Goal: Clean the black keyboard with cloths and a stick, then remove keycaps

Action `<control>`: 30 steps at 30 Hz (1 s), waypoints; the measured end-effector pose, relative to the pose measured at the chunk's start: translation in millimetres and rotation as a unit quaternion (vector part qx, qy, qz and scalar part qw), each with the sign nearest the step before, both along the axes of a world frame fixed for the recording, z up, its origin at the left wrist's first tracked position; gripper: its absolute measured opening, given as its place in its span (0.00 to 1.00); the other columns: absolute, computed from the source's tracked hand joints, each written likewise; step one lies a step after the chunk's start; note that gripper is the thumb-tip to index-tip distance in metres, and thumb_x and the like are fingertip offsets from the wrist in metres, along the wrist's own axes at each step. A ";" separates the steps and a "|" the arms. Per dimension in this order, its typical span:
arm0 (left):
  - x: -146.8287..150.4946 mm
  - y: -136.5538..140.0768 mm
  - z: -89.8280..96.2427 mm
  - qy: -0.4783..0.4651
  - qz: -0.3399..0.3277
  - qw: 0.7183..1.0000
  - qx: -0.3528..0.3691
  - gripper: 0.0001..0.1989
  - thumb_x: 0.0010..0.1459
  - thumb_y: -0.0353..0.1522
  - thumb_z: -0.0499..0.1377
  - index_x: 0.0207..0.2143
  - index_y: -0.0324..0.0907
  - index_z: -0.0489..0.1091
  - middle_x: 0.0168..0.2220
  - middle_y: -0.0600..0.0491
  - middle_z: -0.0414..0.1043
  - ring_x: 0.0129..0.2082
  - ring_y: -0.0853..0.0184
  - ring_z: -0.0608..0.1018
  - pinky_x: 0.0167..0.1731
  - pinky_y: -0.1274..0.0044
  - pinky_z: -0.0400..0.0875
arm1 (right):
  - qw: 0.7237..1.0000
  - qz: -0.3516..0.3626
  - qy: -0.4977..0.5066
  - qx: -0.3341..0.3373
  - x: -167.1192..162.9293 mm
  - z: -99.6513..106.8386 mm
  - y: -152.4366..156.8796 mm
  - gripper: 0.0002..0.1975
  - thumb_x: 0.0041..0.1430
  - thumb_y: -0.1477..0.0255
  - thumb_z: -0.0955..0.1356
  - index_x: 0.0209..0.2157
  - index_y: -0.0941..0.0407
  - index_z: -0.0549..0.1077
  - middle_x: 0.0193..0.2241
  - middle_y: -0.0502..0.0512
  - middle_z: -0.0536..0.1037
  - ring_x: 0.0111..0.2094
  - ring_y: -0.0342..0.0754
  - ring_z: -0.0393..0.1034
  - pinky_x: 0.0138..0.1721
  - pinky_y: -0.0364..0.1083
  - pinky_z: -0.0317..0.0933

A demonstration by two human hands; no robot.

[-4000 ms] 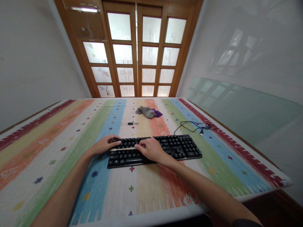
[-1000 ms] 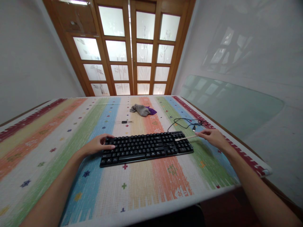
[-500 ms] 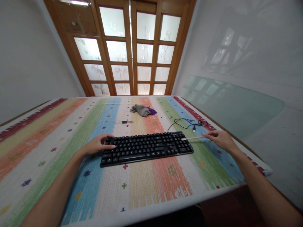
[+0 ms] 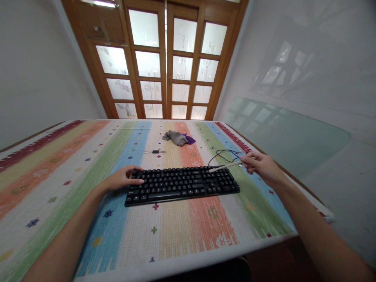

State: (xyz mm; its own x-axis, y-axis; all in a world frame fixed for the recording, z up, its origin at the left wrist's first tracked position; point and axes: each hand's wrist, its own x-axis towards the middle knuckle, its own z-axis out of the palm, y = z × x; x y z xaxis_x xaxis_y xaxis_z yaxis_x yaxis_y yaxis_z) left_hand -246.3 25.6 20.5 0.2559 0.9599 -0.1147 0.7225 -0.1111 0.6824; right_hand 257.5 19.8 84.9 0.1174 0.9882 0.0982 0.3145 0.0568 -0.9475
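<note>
A black keyboard (image 4: 179,186) lies on the striped tablecloth in front of me. My left hand (image 4: 125,178) grips its left end, with the thumb across the keys and the fingers curled at the far left corner. Pinched in my right hand (image 4: 258,164) is a long, pale cotton swab (image 4: 226,166), held over the keyboard's right part. The swab's tip points left, near the upper keys beside the number pad; I cannot tell whether it touches them. The black cable (image 4: 219,153) runs from the keyboard's back edge and is partly hidden behind my right hand.
A grey cloth (image 4: 175,138) with a purple piece (image 4: 190,139) lies beyond the keyboard. A small dark item with pale strips (image 4: 155,151) rests left of it. The striped tablecloth (image 4: 170,235) covers the table. Walls stand on both sides, with wooden glazed doors (image 4: 167,58) behind.
My right hand has moved left and slightly up, carrying the swab's tip from the number pad to the keys left of it. My left hand stays on the keyboard.
</note>
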 end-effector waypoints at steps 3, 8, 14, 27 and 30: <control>-0.6 -0.1 -0.2 0.000 -0.005 1.000 -0.004 0.35 0.45 0.54 0.63 0.48 0.40 0.72 0.25 0.58 0.63 0.26 0.67 0.66 0.28 0.76 0.58 | 0.995 0.088 0.019 -0.039 -45.4 -6.1 -1.2 0.24 0.38 0.52 0.77 0.25 0.57 0.70 0.18 0.50 0.73 0.17 0.38 0.61 0.18 0.40 0.55; -3.5 0.4 -0.4 -0.011 -0.019 1.000 -0.013 0.37 0.44 0.53 0.64 0.51 0.38 0.71 0.24 0.60 0.58 0.26 0.68 0.63 0.28 0.76 0.56 | 0.972 0.201 0.105 -0.069 -119.5 -24.6 -5.0 0.21 0.43 0.57 0.76 0.26 0.57 0.68 0.18 0.48 0.74 0.17 0.38 0.62 0.19 0.39 0.55; -9.6 1.3 -0.5 -0.027 -0.045 0.998 -0.018 0.39 0.45 0.53 0.64 0.54 0.37 0.69 0.23 0.60 0.56 0.25 0.69 0.62 0.28 0.77 0.56 | 0.933 0.304 0.153 -0.121 -185.1 -44.4 -7.5 0.19 0.47 0.59 0.75 0.27 0.57 0.67 0.21 0.51 0.78 0.16 0.38 0.64 0.18 0.38 0.57; -9.7 1.5 -0.3 -0.029 -0.056 0.998 -0.025 0.37 0.47 0.52 0.64 0.54 0.38 0.68 0.24 0.59 0.58 0.25 0.69 0.63 0.27 0.77 0.56 | 0.952 0.276 0.105 -0.082 -252.2 -69.1 -21.5 0.10 0.57 0.69 0.70 0.28 0.56 0.65 0.20 0.47 0.76 0.14 0.38 0.67 0.13 0.36 0.58; -9.5 1.4 0.1 -0.028 -0.056 0.998 -0.027 0.37 0.47 0.52 0.64 0.54 0.38 0.68 0.25 0.59 0.58 0.26 0.69 0.62 0.27 0.77 0.55 | 0.956 0.277 0.069 -0.066 -255.4 -69.2 -23.0 0.09 0.57 0.70 0.70 0.28 0.56 0.66 0.20 0.47 0.76 0.13 0.38 0.67 0.11 0.36 0.56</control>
State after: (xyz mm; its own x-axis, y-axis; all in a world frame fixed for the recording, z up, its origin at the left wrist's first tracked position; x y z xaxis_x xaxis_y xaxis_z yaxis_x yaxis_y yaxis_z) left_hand -255.8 27.0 20.6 0.3691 0.9177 -0.1471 0.6677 -0.1517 0.7289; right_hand 2.2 -3.3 15.8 -0.4243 0.9055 -0.0096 0.1419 0.0561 -0.9883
